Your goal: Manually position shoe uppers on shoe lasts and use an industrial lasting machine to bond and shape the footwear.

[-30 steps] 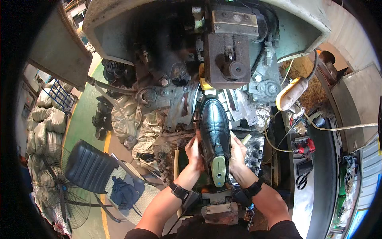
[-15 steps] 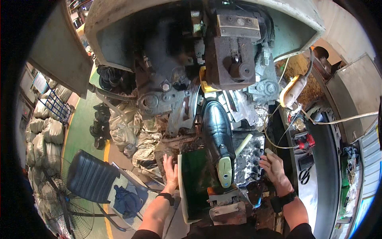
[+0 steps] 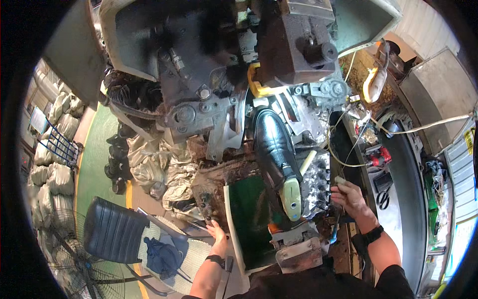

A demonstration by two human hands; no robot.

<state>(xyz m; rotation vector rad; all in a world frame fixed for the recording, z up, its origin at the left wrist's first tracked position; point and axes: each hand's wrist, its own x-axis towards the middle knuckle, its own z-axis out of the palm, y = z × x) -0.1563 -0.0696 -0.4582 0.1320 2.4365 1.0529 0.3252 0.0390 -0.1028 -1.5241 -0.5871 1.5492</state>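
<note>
A black leather shoe (image 3: 274, 142) sits toe-away in the machine, on a pale green shoe last (image 3: 292, 199) whose bare end points toward me. Two metal plates flank its toe. My left hand (image 3: 217, 232) is left of the green-lined tray, its fingers stretched out beside a small dark knob (image 3: 208, 219); I see nothing held. On the other side, my right hand (image 3: 350, 199) has loosely bent, parted fingers at the right edge of the worn metal panel (image 3: 318, 187). A small pale piece (image 3: 340, 180) shows at its fingertips; whether it is held is unclear. Neither hand touches the shoe.
The heavy machine head (image 3: 298, 50) overhangs the shoe's toe. A green-lined tray (image 3: 246, 204) lies left of the last. Cables, a red tool (image 3: 379, 156) and black scissors (image 3: 383, 199) are at right. A chair (image 3: 112, 231) and a fan (image 3: 84, 264) stand left.
The whole view has shifted and tilted. My left hand has come back toward me, lower beside the tray. My right hand stays near the panel's right edge. The shoe remains on the last.
</note>
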